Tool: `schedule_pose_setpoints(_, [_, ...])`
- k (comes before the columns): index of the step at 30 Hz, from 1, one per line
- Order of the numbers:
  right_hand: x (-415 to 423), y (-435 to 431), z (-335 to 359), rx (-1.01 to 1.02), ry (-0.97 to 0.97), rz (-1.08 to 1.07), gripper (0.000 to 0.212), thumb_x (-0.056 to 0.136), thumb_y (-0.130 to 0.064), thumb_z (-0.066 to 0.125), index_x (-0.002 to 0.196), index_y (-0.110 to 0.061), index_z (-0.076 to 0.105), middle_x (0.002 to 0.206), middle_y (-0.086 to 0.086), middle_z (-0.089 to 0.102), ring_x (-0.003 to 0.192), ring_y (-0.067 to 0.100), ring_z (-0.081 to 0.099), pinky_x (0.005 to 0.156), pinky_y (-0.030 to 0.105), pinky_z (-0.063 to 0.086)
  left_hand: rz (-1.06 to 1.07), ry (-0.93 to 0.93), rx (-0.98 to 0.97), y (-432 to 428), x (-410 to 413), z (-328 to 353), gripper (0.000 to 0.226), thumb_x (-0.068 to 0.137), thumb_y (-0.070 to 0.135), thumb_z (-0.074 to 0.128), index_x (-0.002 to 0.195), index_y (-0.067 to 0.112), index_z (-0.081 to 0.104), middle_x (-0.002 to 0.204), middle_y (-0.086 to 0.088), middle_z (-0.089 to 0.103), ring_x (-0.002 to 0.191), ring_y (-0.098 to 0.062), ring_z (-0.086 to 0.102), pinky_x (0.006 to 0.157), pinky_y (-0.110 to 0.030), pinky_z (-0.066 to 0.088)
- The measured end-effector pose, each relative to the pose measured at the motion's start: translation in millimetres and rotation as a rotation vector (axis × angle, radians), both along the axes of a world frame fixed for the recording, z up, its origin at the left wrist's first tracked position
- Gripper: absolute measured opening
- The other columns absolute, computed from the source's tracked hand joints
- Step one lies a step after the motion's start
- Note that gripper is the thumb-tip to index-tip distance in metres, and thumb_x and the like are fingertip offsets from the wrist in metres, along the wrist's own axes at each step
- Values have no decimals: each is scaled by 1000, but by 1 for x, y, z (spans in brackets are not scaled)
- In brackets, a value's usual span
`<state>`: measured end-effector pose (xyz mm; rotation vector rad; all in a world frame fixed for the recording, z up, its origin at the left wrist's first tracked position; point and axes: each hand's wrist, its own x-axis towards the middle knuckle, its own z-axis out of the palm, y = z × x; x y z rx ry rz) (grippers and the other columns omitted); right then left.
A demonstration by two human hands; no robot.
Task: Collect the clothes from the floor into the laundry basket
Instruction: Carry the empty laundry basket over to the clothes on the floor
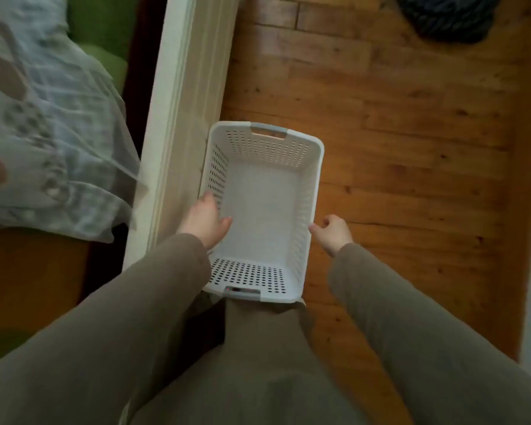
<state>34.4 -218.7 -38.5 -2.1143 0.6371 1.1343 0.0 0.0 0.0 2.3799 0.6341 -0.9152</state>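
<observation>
Basket (315, 167) beside doorframe (178, 124)

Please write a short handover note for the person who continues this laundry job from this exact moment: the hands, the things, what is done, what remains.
Left hand: on the left long rim of the white perforated plastic laundry basket; whether it grips is unclear.
Right hand: loosely curled at the right rim, thumb touching or nearly; holds nothing.
Basket: upright over the wooden floor, beside the white door frame, empty.
Done: no clothes collected.
Left: a dark blue knitted item lies on the floor at the top right; take the basket there and put it in. No other floor clothes are in view.
</observation>
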Motion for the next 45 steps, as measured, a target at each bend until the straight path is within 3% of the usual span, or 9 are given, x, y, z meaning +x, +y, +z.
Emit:
schedule_pose_setpoints(9, [-5,16,-60,38,6,-185,28,92,-4,45,117,3,51,123,21,58,112,37,56,99,49,44,20,-11,28,10,0,-44,48,86,18,55,127,-2,39,131,-20,49,120,-34,48,100,-42,41])
schedule_pose_setpoints(15, [-6,1,-36,68,-65,-170,30,91,-2,42,119,-2,52,123,19,59,111,35,57,97,48,47,69,-21,14,9,-3,-32,49,86,19,56,127,-1,40,129,-20,51,118,-34,50,99,-43,42])
schedule_pose_setpoints(21, [8,-45,22,55,-65,-187,31,91,-3,45,121,-6,51,126,15,59,112,31,59,95,46,50,191,9,45,-3,-4,7,42,87,25,57,119,2,42,120,-21,55,108,-33,55,74,-35,42])
schedule_pose_setpoints(24, [12,-63,54,66,-66,-195,31,91,-5,47,122,-10,51,127,13,59,108,28,60,92,43,52,273,39,0,-13,-4,33,53,87,28,57,130,3,37,130,-19,52,117,-32,52,85,-40,46])
schedule_pose_setpoints(27, [12,-75,93,93,-69,-214,30,91,-5,48,120,-12,51,123,10,61,98,23,61,88,41,53,347,57,-125,-24,-4,66,56,85,32,59,132,9,38,129,-15,54,111,-29,56,83,-40,47])
schedule_pose_setpoints(30, [15,-80,131,135,-61,-222,27,91,-5,48,116,-15,52,116,8,61,88,19,62,72,31,55,433,-10,-298,-32,-3,100,44,84,29,60,125,20,46,121,-9,60,97,-25,61,79,-41,52])
schedule_pose_setpoints(33, [21,-85,171,154,-70,-236,28,92,-7,48,119,-14,51,118,8,61,88,19,62,61,25,52,489,-89,-383,-35,2,139,45,88,17,54,130,28,42,121,-7,60,103,-29,61,86,-53,52])
schedule_pose_setpoints(40, [40,-89,264,166,-184,-261,19,93,-13,48,111,-17,52,120,10,63,88,19,64,60,24,52,455,-271,-503,-37,30,235,50,90,6,44,136,23,38,123,-13,57,109,-33,58,92,-52,49])
schedule_pose_setpoints(45, [63,-83,342,163,-280,-243,17,93,-15,47,109,-17,53,118,10,64,98,25,66,80,40,57,510,-368,-570,-35,54,311,46,91,8,43,134,25,40,125,-10,56,112,-30,56,96,-50,46])
